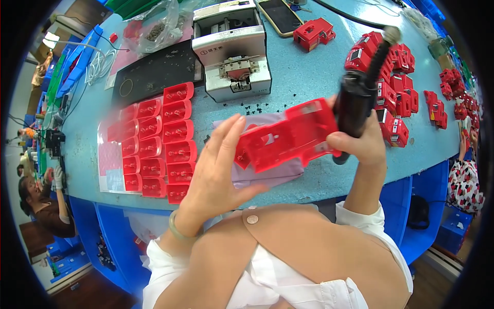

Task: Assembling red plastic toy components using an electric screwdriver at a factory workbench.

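Note:
My right hand point(364, 143) is wrapped round a black electric screwdriver point(352, 103) held upright, its cable rising from the top. The same hand's thumb rests at the right end of a red plastic housing point(293, 136), which is tilted with its hollow side up. At the housing's left end is my left hand point(213, 167), fingers stretched out and thumb apart; whether it touches the housing I cannot tell. Beneath lies a pale purple cloth point(280, 177), with another red part point(243, 157) partly hidden under the housing.
A white screw feeder point(231, 62) stands ahead, small black screws point(254, 109) scattered before it. Rows of red covers point(177, 131) lie left, by a black mat point(154, 74). Several red assemblies point(396, 95) stand right. A phone point(280, 16) lies at the back; a person point(46, 201) sits far left.

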Demonstrator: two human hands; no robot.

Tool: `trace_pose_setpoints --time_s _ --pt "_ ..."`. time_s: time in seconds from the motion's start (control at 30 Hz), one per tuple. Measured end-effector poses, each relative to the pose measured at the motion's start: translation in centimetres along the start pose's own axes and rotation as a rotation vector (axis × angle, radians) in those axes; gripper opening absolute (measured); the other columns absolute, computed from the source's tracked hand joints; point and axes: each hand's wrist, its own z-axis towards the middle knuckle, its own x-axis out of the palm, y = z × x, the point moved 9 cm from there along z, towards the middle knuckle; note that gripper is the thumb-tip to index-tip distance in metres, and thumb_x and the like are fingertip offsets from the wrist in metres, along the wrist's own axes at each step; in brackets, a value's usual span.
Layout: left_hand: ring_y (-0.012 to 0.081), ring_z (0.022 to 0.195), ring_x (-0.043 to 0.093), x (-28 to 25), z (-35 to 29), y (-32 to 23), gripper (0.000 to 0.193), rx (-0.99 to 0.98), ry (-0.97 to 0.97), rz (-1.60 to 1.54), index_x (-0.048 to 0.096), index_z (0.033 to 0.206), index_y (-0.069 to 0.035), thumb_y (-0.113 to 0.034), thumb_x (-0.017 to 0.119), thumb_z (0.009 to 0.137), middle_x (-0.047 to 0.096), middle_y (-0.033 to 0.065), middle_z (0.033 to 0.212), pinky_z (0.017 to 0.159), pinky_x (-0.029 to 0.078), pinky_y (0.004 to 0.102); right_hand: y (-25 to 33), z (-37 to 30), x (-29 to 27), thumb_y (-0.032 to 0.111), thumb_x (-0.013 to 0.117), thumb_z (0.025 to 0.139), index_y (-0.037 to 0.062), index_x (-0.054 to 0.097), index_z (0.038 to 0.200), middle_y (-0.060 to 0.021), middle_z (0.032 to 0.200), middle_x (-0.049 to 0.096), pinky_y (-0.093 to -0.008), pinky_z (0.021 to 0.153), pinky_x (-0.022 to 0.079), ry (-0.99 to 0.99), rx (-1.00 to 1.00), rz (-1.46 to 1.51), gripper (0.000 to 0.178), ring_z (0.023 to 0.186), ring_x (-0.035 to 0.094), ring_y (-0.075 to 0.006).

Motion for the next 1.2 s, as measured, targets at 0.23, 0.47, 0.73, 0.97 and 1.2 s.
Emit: trace_pose_setpoints --time_s 0.23,0.47,0.73,0.97,1.2 --pt "0.027 0.093 0.063 -2.3 -5.0 4.5 0.06 -0.323 -0.18 -0.476 0.049 0.112 0.0 -0.004 0.08 0.061 0.061 0.0126 0.101 0.08 0.052 0.0335 2.9 2.7 5.1 0.013 0.072 0.071 -0.0002 0.057 0.103 -0.0214 0.1 0.062 -0.0221 0.054 0.047 0.036 -0.134 0.076 0.038 0.06 0.062 -0.0109" --pt "0.0281 0.086 0.063 -1.0 -7.2 4.8 0.063 -0.222 -0.137 -0.037 0.049 0.111 -0.001 -0.015 0.083 0.06 0.06 0.0129 0.097 0.072 0.052 0.0338 1.7 2.2 5.4 0.015 0.066 0.075 -0.0008 0.054 0.103 -0.0297 0.105 0.06 -0.0217 0.05 0.046 0.002 -0.123 -0.028 0.035 0.059 0.065 -0.0151" --pt "0.026 0.087 0.063 -2.0 -7.8 5.4 0.057 -0.217 -0.195 -0.007 0.051 0.107 0.0 -0.014 0.082 0.061 0.061 0.0133 0.094 0.076 0.052 0.0341 1.2 1.0 5.6 0.016 0.066 0.075 -0.0007 0.052 0.103 -0.0291 0.104 0.061 -0.0224 0.05 0.047 0.005 -0.081 -0.034 0.035 0.059 0.064 -0.0149" --pt "0.0261 0.088 0.062 -1.1 -8.1 6.4 0.058 -0.286 -0.131 -0.061 0.047 0.111 0.0 -0.011 0.08 0.063 0.058 0.0125 0.097 0.077 0.051 0.0344 0.3 0.5 5.9 0.018 0.065 0.077 -0.0011 0.051 0.103 -0.0281 0.103 0.061 -0.0223 0.05 0.047 -0.003 -0.077 -0.037 0.035 0.06 0.063 -0.0148" --pt "0.0258 0.092 0.06 -1.3 -7.5 6.8 0.056 -0.227 -0.115 -0.14 0.045 0.112 -0.001 -0.006 0.076 0.066 0.055 0.0124 0.102 0.079 0.05 0.0334 1.8 0.6 4.6 0.018 0.066 0.078 -0.0014 0.049 0.105 -0.0262 0.099 0.062 -0.0218 0.05 0.047 -0.036 -0.189 -0.009 0.037 0.06 0.062 -0.0152"
